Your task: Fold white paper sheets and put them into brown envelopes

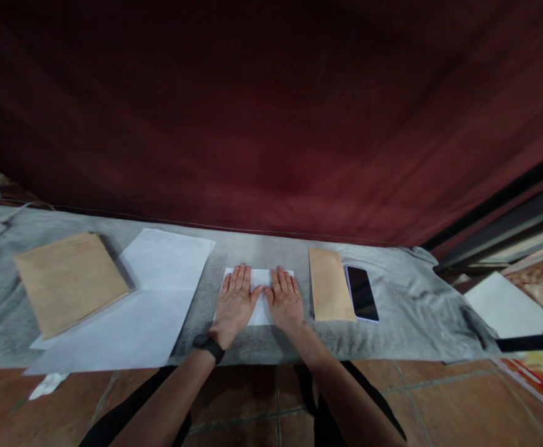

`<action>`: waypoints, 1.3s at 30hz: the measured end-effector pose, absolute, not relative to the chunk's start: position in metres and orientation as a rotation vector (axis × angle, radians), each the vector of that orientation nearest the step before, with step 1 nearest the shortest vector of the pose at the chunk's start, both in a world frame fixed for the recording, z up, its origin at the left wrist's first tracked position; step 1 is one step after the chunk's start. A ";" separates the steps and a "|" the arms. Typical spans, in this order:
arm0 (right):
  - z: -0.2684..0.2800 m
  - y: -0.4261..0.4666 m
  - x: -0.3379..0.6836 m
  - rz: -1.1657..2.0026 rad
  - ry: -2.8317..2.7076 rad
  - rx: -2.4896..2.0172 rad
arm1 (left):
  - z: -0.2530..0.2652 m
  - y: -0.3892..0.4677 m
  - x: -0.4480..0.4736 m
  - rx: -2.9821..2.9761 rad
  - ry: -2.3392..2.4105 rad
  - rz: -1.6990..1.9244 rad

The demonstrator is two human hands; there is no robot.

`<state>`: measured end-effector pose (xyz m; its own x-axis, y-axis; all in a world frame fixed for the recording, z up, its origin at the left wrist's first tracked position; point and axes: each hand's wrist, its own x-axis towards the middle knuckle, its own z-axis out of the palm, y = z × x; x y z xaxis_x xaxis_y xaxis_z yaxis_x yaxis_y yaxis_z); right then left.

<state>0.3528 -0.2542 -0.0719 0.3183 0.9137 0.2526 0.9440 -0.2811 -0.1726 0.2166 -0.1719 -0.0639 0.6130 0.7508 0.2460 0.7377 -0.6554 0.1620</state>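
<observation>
Desk [415, 304]: big white sheets [169, 261] at 9 o'clock, not folded up (one's creased); envelope stack [73, 279] overlaps them. Small white paper [260, 315] at 12, apparently folded already. Lone envelope [331, 285] at 3. Left hand [234, 304], right hand [285, 304] flat on paper, clamping nothing.

Looks like indoor rm, poss. home or small shop, can't tell which. Has terracotta-tiled flr [457, 403], dk-red fabric-like backdrop [271, 124], grey cloth [420, 310] w/ phone [363, 293] on top.
</observation>
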 end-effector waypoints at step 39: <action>-0.059 -0.272 0.333 -0.025 -1.789 -2.192 | -0.042 -0.179 0.201 2.811 1.106 0.462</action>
<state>0.3334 -0.2718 -0.0587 0.2200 0.9532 0.2076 0.9586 -0.1717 -0.2272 0.2011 -0.1789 -0.0422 0.6929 0.6774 0.2468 0.6516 -0.7349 0.1878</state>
